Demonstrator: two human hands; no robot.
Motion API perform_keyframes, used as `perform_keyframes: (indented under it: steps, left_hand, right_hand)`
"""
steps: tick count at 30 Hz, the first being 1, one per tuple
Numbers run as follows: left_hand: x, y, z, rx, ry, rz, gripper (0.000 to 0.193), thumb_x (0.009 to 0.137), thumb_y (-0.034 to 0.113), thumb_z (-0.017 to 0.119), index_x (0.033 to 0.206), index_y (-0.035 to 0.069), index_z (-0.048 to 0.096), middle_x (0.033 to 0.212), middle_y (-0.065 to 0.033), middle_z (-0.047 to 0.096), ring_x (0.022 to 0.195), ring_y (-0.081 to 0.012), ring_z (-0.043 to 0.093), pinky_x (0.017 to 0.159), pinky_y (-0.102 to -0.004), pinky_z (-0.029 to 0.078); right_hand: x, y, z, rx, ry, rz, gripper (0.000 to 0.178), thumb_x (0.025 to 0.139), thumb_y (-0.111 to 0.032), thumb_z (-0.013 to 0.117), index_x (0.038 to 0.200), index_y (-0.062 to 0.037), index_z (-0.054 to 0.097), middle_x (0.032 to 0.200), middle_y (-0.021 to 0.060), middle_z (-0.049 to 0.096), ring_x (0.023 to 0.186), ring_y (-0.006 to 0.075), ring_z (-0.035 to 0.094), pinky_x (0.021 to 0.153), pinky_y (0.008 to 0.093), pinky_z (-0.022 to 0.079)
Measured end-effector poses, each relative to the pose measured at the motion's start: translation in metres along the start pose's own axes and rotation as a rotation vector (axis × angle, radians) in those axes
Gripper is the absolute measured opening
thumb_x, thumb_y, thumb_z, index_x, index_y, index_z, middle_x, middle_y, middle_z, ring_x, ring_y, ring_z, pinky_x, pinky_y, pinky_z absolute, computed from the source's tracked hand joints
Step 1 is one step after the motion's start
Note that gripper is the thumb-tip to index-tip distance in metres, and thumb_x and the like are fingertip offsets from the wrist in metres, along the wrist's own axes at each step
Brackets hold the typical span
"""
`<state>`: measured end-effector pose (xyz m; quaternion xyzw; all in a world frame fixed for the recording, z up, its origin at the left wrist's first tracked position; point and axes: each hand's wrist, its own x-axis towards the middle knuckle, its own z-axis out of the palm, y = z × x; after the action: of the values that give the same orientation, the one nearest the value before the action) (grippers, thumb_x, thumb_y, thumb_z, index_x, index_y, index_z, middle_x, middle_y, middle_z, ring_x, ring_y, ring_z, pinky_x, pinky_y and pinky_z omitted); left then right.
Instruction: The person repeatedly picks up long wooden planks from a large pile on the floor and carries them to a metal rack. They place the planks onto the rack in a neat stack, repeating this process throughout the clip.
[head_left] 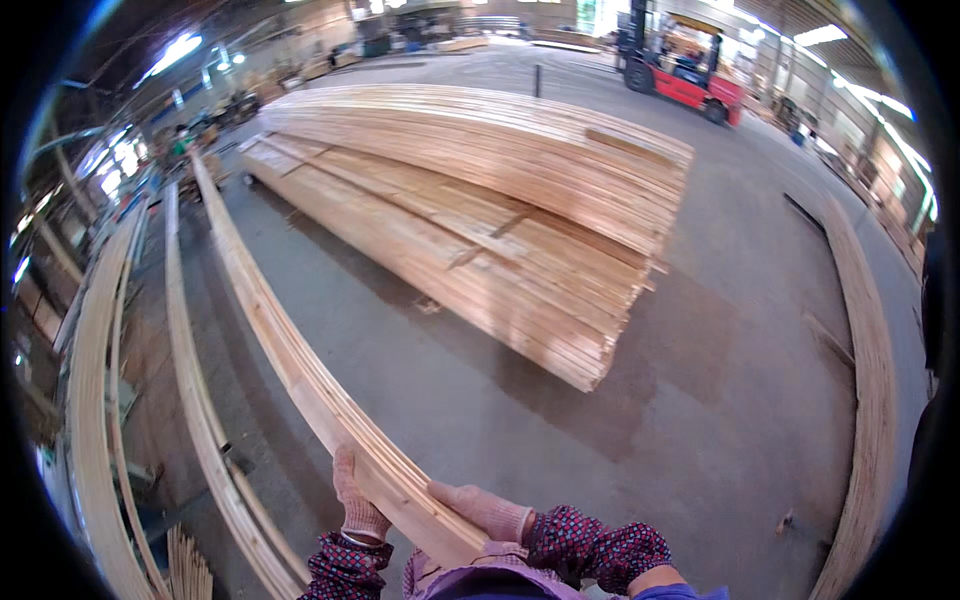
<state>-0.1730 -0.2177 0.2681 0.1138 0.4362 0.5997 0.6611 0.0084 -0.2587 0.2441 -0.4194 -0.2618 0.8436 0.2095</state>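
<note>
A bundle of long, pale wooden boards [300, 378] runs from my body away to the far left. My left hand [358, 500], in a knit work glove, grips the bundle's left side near its close end. On the opposite side, my gloved right hand [485, 508] is closed against the boards' edges. Several thin boards lie face to face between the two hands. The near end of the bundle reaches my apron [480, 580]. Patterned sleeves cover both forearms.
A large stepped stack of boards [500, 270] lies ahead. Boards on rails [190, 330] and another pile [95, 400] line the left. A long stack [860, 400] sits right. Beyond stands a red forklift [690, 85]. Grey concrete floor [480, 420] lies between.
</note>
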Motion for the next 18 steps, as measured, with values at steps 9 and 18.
perform_keyframes:
  steps: [9,18]
  left_hand:
    - [0.114,-0.119,0.152,-0.131,-0.049,-0.159,0.049,0.093,0.045,0.042,0.12,0.005,0.05,0.108,-0.0124,0.058,0.099,-0.0291,0.059,0.089,-0.0434,0.049]
    - [0.218,-0.192,0.334,-0.115,-0.039,-0.266,0.063,0.088,0.054,0.048,0.132,0.009,0.044,0.121,-0.0124,0.053,0.11,-0.0303,0.053,0.096,-0.0456,0.043]
  right_hand:
    - [-0.019,-0.105,-0.19,-0.41,0.315,-0.195,0.06,0.096,-0.05,0.042,0.111,0.0044,0.063,0.102,0.0125,0.067,0.091,0.016,0.061,0.083,0.0305,0.048]
    - [-0.046,-0.231,-0.363,-0.468,0.495,-0.199,0.061,0.094,-0.051,0.044,0.108,0.0046,0.064,0.105,0.0208,0.066,0.099,0.026,0.061,0.089,0.0346,0.045]
